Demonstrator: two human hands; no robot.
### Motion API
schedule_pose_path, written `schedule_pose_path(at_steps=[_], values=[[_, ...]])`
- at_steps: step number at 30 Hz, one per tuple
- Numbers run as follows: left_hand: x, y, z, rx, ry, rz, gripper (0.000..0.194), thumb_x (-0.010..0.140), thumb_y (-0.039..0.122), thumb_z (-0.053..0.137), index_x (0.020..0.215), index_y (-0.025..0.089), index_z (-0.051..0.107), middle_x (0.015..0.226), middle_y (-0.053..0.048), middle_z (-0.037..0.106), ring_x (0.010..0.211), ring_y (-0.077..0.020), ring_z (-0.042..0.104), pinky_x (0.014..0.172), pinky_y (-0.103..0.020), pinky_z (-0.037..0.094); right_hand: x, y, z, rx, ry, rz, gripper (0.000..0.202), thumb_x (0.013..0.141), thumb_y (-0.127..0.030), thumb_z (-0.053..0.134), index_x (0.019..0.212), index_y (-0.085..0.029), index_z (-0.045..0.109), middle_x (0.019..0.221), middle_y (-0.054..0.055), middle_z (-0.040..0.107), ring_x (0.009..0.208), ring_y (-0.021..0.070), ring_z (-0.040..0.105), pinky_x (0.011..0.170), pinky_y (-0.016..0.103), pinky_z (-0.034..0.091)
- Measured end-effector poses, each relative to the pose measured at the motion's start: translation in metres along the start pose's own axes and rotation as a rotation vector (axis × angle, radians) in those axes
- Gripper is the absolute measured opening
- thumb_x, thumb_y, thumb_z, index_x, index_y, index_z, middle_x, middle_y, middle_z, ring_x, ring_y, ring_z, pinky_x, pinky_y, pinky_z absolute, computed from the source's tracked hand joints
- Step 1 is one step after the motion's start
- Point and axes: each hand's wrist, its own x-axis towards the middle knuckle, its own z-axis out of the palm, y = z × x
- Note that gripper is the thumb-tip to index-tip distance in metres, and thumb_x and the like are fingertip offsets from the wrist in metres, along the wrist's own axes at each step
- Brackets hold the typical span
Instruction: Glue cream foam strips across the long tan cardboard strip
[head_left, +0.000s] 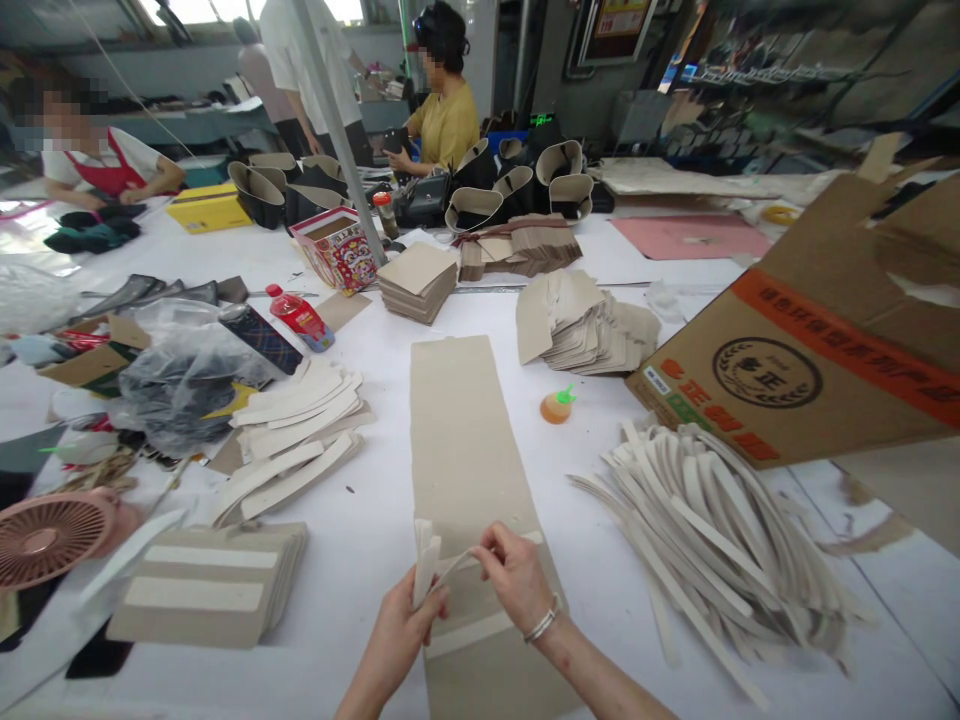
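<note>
A long beige panel (465, 430) lies lengthwise on the white table, with a pale strip (472, 634) across its near part. Over the panel's left edge, my left hand (405, 620) is closed around a small bundle of whitish strips (426, 560) that stands up from the fingers. My right hand (514, 575), a bracelet at its wrist, pinches the end of a thin strip that runs across from the left hand. Part of another pale strip shows behind the right hand.
Loose long strips (705, 540) lie at the right below a cardboard box (795, 350). Stacked panels (206, 585) and curved pieces (300, 430) are on the left, near a pink fan (56, 540). A small glue bottle (556, 405) stands right of the panel. People work across the table.
</note>
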Motion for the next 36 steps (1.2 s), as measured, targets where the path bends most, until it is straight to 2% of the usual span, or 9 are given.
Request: schedule_pose_path(at_steps=[4, 8, 10, 14, 18, 23, 28, 36], values=[[-0.001, -0.017, -0.026, 0.027, 0.017, -0.092, 0.043, 0.075, 0.057, 0.052, 0.076, 0.014, 0.056, 0.058, 0.0, 0.055, 0.043, -0.009, 0.041, 0.044, -0.022, 0.031, 0.016, 0.029, -0.031, 0.21, -0.028, 0.237, 0.023, 0.074, -0.039, 0.054, 0.072, -0.018, 0.043, 0.055, -0.004, 0.058, 0.038, 0.0078, 0.051, 0.037, 0.016, 0.034], [0.018, -0.01, -0.036, -0.081, 0.086, -0.2, 0.046, 0.069, 0.059, 0.056, 0.072, 0.013, 0.058, 0.042, 0.003, 0.043, 0.041, -0.008, 0.035, 0.043, -0.021, 0.024, 0.042, 0.055, -0.051, 0.285, -0.045, 0.309, 0.032, 0.067, -0.044, 0.057, 0.075, -0.018, 0.042, 0.05, -0.006, 0.056, 0.034, 0.0089, 0.05, 0.034, 0.017, 0.036], [0.033, -0.004, -0.036, -0.166, 0.155, -0.208, 0.046, 0.066, 0.057, 0.059, 0.071, 0.012, 0.056, 0.046, 0.002, 0.047, 0.042, -0.0073, 0.036, 0.043, -0.02, 0.024, 0.056, 0.063, -0.056, 0.294, -0.047, 0.327, 0.034, 0.065, -0.045, 0.058, 0.079, -0.017, 0.044, 0.052, -0.005, 0.058, 0.038, 0.0101, 0.055, 0.037, 0.018, 0.04], [0.06, -0.002, -0.036, -0.212, 0.25, -0.203, 0.046, 0.061, 0.056, 0.061, 0.072, 0.013, 0.053, 0.066, -0.003, 0.058, 0.042, -0.0062, 0.039, 0.041, -0.021, 0.024, 0.076, 0.072, -0.058, 0.264, -0.059, 0.402, 0.029, 0.067, -0.04, 0.059, 0.076, -0.016, 0.045, 0.055, -0.003, 0.06, 0.043, 0.0115, 0.059, 0.037, 0.017, 0.042], [0.074, -0.007, -0.034, -0.168, 0.31, -0.219, 0.045, 0.059, 0.057, 0.061, 0.069, 0.013, 0.052, 0.058, 0.001, 0.053, 0.039, -0.0065, 0.037, 0.039, -0.021, 0.023, 0.085, 0.078, -0.058, 0.194, -0.051, 0.469, 0.022, 0.071, -0.032, 0.058, 0.069, -0.016, 0.044, 0.052, -0.002, 0.059, 0.036, 0.0108, 0.056, 0.029, 0.015, 0.035], [0.082, -0.012, -0.031, -0.085, 0.345, -0.214, 0.045, 0.062, 0.058, 0.055, 0.069, 0.014, 0.053, 0.058, -0.001, 0.055, 0.037, -0.008, 0.039, 0.038, -0.023, 0.027, 0.09, 0.086, -0.059, 0.138, -0.033, 0.503, 0.018, 0.076, -0.026, 0.054, 0.066, -0.016, 0.044, 0.049, -0.003, 0.057, 0.034, 0.0094, 0.054, 0.028, 0.014, 0.035], [0.087, -0.016, -0.033, 0.024, 0.392, -0.222, 0.04, 0.067, 0.055, 0.052, 0.065, 0.015, 0.055, 0.048, 0.001, 0.049, 0.04, -0.0111, 0.042, 0.042, -0.024, 0.032, 0.093, 0.089, -0.059, 0.125, -0.051, 0.493, 0.016, 0.079, -0.024, 0.051, 0.067, -0.015, 0.045, 0.049, -0.004, 0.057, 0.035, 0.0086, 0.054, 0.029, 0.014, 0.036], [0.087, -0.016, -0.033, 0.173, 0.403, -0.238, 0.042, 0.07, 0.056, 0.05, 0.067, 0.015, 0.058, 0.045, 0.001, 0.047, 0.044, -0.015, 0.047, 0.047, -0.026, 0.035, 0.095, 0.092, -0.06, 0.106, -0.029, 0.475, 0.016, 0.077, -0.025, 0.052, 0.066, -0.016, 0.045, 0.045, -0.006, 0.053, 0.03, 0.0084, 0.049, 0.027, 0.016, 0.033]])
